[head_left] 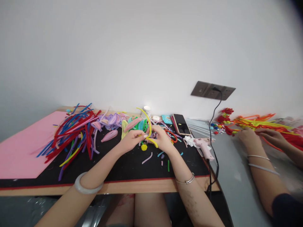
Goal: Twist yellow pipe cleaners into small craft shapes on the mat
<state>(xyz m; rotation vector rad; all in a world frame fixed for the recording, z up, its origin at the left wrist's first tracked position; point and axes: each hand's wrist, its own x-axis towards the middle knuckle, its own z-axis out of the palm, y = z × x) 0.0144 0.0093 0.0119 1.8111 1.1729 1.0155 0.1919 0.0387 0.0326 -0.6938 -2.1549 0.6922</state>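
Over the black mat, a curved yellow pipe cleaner point(150, 122) runs between my two hands, one end arching up and the other bending down at the right. My left hand point(133, 141) pinches it from the left with thumb and fingertips. From the other side, my right hand point(162, 139) has its fingers closed on the same pipe cleaner; part of the grip is hidden. Just below the fingertips is a small round yellow piece point(144, 147); whether it is attached to anything I cannot tell. Pink, pale yellow and green pipe cleaner bundles point(139, 124) lie behind my hands.
Loose red and blue pipe cleaners point(71, 135) overlap a pink sheet point(26, 148) at left. At right are a phone point(181, 124), a pink glue gun point(204, 148) and its hanging cord point(210, 126). A co-worker's hands point(251, 140) work at the grey table.
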